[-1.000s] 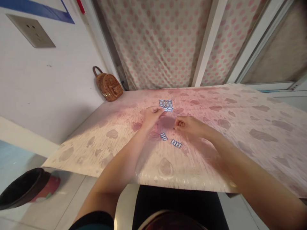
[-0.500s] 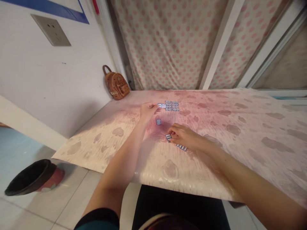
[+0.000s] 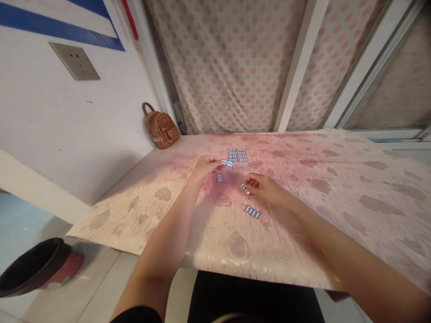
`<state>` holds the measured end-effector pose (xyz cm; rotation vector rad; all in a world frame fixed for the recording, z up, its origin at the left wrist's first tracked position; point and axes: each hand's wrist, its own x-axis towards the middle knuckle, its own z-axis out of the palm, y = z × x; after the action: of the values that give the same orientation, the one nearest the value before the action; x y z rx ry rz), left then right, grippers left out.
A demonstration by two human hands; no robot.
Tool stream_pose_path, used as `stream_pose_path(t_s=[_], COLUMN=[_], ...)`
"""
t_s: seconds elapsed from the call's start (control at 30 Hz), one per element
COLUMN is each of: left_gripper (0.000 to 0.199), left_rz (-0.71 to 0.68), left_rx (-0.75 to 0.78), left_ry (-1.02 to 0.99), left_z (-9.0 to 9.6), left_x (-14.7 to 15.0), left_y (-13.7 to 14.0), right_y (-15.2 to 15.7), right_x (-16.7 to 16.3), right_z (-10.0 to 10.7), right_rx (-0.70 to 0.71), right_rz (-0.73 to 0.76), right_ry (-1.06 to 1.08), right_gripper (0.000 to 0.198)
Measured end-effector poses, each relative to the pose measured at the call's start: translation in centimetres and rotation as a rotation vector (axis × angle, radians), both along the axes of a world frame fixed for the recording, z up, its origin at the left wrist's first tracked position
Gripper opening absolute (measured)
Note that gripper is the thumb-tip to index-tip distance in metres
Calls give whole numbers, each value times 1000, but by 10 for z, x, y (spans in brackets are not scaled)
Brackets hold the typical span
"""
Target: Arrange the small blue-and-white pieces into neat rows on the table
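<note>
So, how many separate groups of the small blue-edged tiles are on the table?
5: the far grid, a pair by the left hand, one below it, some at the right hand's fingertips, a near row.

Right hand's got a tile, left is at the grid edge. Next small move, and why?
Probably carry the right hand with its pinched tile up toward the tile grid. The left hand is at a tile on the grid's near-left edge, and loose tiles lie nearer on the table.
</note>
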<state>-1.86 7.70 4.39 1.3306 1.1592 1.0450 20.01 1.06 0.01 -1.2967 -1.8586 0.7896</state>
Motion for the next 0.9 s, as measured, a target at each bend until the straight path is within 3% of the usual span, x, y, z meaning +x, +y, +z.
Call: stream_pose_path(t_s=[0.2,0.4,0.5,0.63,0.73,0.9], left_gripper=[17,21,21,15,19,15], left_rz=[-200,-340,-293,-88,-124,-218], left_rx=[4,91,177,233,204,148], left_ry=[-1,71,147,363,466,438], left_z=[-4,-12,-17,-29,-38,-44], left_x=[13,30,16,-16,-28,-26], left_y=[-8,-12,-2,18,26,29], right_y=[6,5,5,8,9,9], right_x=[7,4,7,13,16,19], right_z=[5,8,7,6,7,8], right_rx=[126,93,88,117,124,125], right_rz=[-108,-116,-169,-217,-236,-259], right_ry=[225,260,244,239,222,186], right_gripper=[16,18,17,16,17,18])
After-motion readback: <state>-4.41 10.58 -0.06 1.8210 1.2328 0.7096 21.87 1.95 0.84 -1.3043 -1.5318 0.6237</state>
